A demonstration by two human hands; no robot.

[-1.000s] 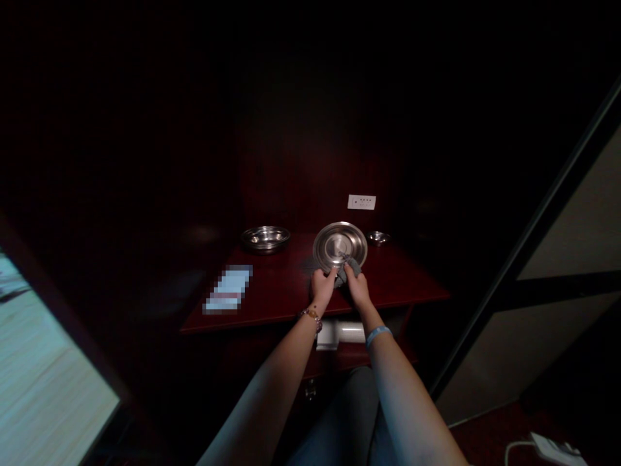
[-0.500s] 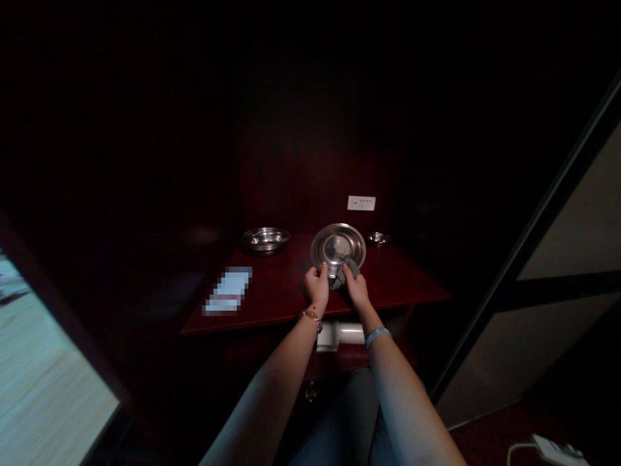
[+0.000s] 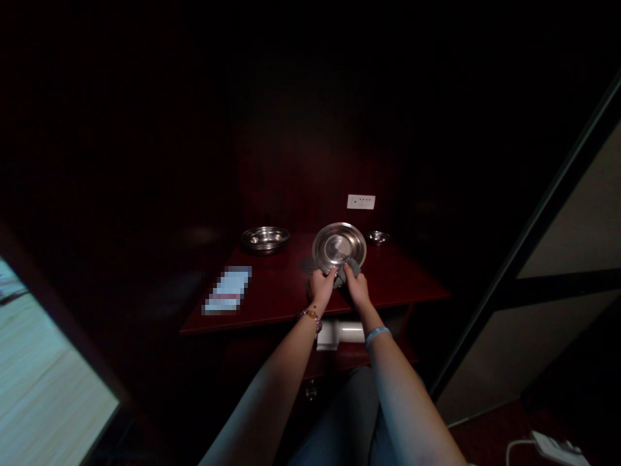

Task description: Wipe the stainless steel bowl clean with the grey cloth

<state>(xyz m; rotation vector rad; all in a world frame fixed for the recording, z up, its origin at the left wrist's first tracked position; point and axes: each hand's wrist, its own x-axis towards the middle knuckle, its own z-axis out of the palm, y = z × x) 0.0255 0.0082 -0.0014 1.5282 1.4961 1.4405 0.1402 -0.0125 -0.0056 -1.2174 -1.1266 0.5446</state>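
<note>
A round steel plate [image 3: 338, 244] is held up, tilted, over the dark red tabletop [image 3: 272, 294]. My left hand [image 3: 321, 287] grips its lower left rim, thumb on the front. At the lower right rim, my right hand [image 3: 356, 285] is closed on a grey cloth [image 3: 353, 266], pressing it against the plate. The two hands are close together, and part of the cloth shows between them. Behind to the left sits a wider steel dish [image 3: 265, 239], perhaps stacked. A small steel bowl [image 3: 377, 238] rests to the right of the plate.
A pixelated flat item [image 3: 227, 290] lies near the tabletop's left front. A white socket panel [image 3: 361, 202] is on the back wall. White objects [image 3: 339, 332] sit on the shelf beneath. At lower right, a power strip [image 3: 557, 448] lies on the floor.
My left hand has shifted slightly right along the plate's lower rim, closer to my right hand. The plate has turned or moved very slightly right. The cloth remains in my right hand.
</note>
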